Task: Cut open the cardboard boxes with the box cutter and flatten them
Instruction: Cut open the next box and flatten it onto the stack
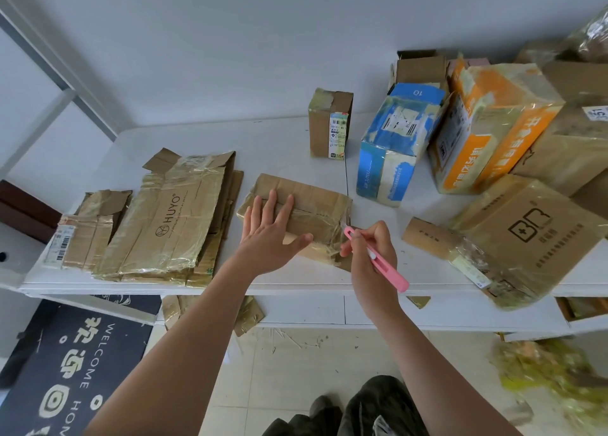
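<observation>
- Nearest to me are my own knees and dark trousers (371, 409), over a tiled floor littered with tape scraps, with a dark welcome mat (65, 370) off to my left.
- My left hand (268, 228) lies flat on top of the small taped box (296, 215) at the front middle of the white table (279, 146). The fingers are straight and spread, the thumb reaching along the near face. It presses the box down; it does not curl round it.
- My right hand (370, 254) has its fingers curled round the pink box cutter (378, 258), held like a pen. The tip sits at the box's right near corner, against the shiny tape. Whether the blade is out I cannot tell.
- The step in hand, as I judge it: slitting the tape on this box, which is not yet opened.
- The next move calls for a steady pull along the tape seam, with my left thumb kept out of the blade's line and firm pressure so the box does not slide.
- To my left lies the flattened stack (158, 225), already done.
- To my right wait the uncut ones: a blue and white box (394, 149), an orange box (487, 129), a large brown box (526, 235), and a small upright box (329, 123) behind.
</observation>
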Demonstrator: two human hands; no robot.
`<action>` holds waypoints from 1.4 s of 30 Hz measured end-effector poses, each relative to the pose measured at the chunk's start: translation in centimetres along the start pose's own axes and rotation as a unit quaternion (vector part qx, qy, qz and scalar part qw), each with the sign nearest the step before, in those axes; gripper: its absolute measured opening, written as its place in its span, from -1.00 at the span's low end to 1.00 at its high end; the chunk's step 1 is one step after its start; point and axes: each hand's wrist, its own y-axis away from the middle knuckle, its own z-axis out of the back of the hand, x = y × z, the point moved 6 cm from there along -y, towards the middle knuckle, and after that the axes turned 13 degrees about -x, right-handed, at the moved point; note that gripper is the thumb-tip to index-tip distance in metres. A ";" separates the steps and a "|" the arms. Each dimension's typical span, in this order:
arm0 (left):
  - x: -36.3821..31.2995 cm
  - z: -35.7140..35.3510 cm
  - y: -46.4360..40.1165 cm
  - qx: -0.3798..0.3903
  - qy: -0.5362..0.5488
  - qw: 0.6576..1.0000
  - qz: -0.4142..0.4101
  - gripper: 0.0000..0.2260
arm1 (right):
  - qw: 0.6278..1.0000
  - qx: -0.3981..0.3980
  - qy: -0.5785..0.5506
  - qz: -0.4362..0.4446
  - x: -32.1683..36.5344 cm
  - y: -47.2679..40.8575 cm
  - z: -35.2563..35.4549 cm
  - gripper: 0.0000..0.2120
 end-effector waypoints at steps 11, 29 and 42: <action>-0.2 0.1 -0.1 -0.002 -0.003 1.000 0.020 -0.20 | 0.999 0.025 0.019 0.032 0.9 1.9 0.3 -0.87; -0.5 0.2 0.7 -0.094 0.256 0.895 0.352 0.10 | 0.784 0.235 0.504 0.276 -0.4 -5.4 1.1 -0.79; 1.1 1.2 1.7 -0.028 0.303 0.895 0.326 0.13 | 0.902 0.247 0.338 0.108 -0.1 -9.1 -4.4 -0.64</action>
